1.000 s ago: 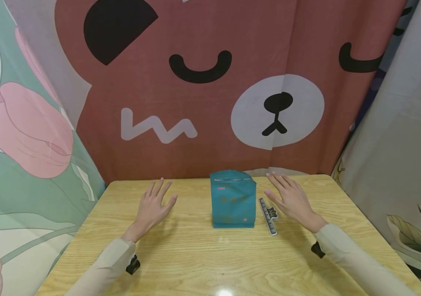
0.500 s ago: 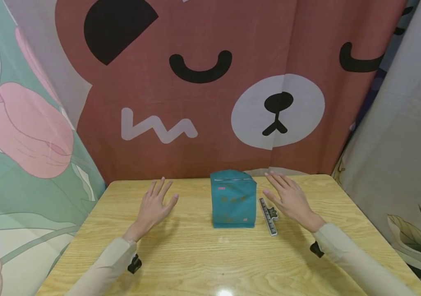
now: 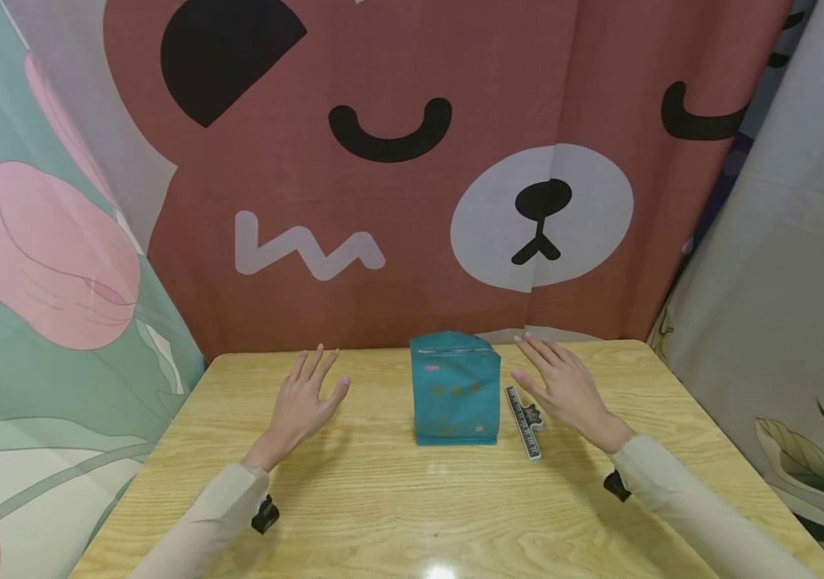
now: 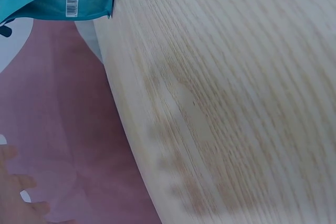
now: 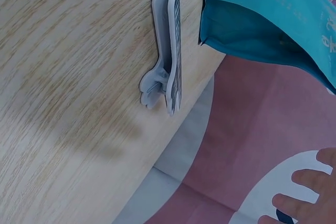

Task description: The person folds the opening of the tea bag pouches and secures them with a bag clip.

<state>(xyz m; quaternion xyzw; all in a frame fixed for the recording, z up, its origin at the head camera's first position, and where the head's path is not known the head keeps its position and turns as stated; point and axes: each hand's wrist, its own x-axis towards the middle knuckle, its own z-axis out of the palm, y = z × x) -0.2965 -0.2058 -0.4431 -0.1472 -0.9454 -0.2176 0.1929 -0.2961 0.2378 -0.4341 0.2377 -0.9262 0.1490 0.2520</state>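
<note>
A teal pouch bag (image 3: 457, 400) stands upright near the back of the wooden table. Its side gusset with a barcode shows in the left wrist view. Just right of it lies a grey-and-black bag clip (image 3: 523, 424) with a piano-key pattern; the right wrist view shows its two long bars and small handle. My left hand (image 3: 303, 406) hovers over the table left of the bag, fingers spread and holding nothing. My right hand (image 3: 566, 390), also holding nothing, hovers just beyond and right of the clip with its fingers extended.
The wooden table (image 3: 383, 515) ends at a rounded back edge. Behind it hangs a brown bear-print curtain (image 3: 397, 305); a floral curtain (image 3: 57, 322) is on the left and a pale one (image 3: 780, 322) on the right.
Both hands stay nearly still, the right drifting very slightly left. The head view shifts a touch. The bag and clip keep their places on the table.
</note>
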